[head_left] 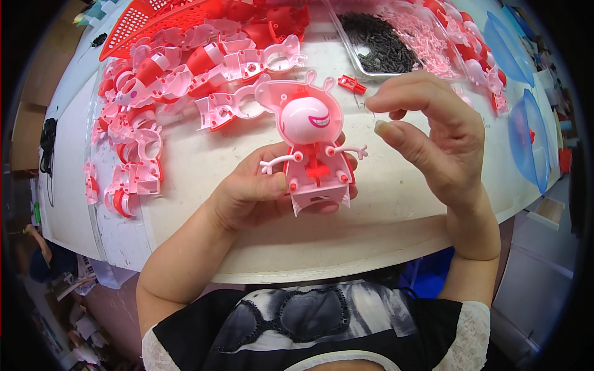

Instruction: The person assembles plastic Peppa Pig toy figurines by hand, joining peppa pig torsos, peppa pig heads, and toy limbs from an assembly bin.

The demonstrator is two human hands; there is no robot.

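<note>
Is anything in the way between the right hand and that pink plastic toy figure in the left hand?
Nothing visible: white tabletop shows between the right hand and the pink plastic toy figure in the left hand. A small red plastic piece lies just behind that gap.

No legible text. Faint marks on table, just left of tray; too small to read. White cloth, lower left: dark marks, lettering uncertain.
</note>
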